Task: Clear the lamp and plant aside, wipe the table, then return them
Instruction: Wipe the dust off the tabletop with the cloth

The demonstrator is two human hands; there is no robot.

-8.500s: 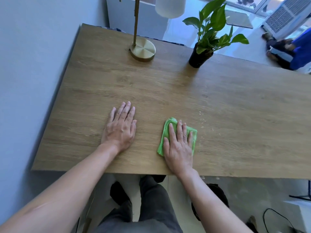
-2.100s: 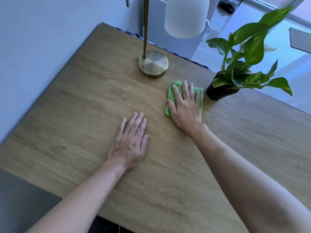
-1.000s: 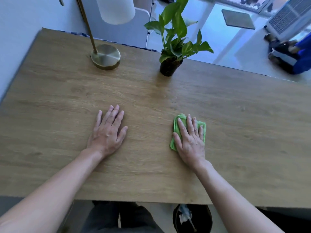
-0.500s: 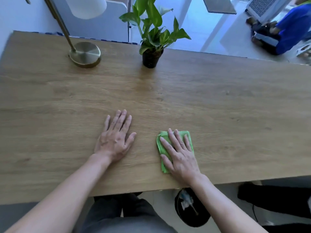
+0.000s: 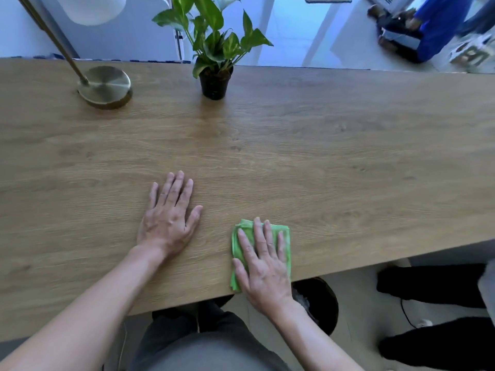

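A: Noting hands first. The right hand (image 5: 263, 263) is lying flat, fingers spread, pressing down on the green cloth (image 5: 261, 253); nothing is pinched, the palm is just pinning it. The cloth is sitting at the near edge of the table (image 5: 348, 156), one corner reaching the lip.

B: And the left hand (image 5: 168, 218)?

A: Lying flat on bare wood, fingers splayed, gripping nothing. It is bracing just beside the cloth, on its left, the two hands apart.

B: Where are the lamp and the plant sitting?

A: Both are standing along the far edge, well apart from the hands. The lamp (image 5: 104, 87) is resting on its round brass base at far left, stem leaning up and left out of view, shade partly showing at the top. The plant (image 5: 214, 79) is standing upright in its dark pot to the right of the base, roughly straight ahead of the left hand.

B: So which way is the wiping heading?

A: My judgement: the table's long axis is running left to right, and the widest stretch is lying to the right of the cloth. The right hand is nearer that side. For lifting things back afterward, the left hand is sitting nearer the lamp; the plant is lying between both reaches.
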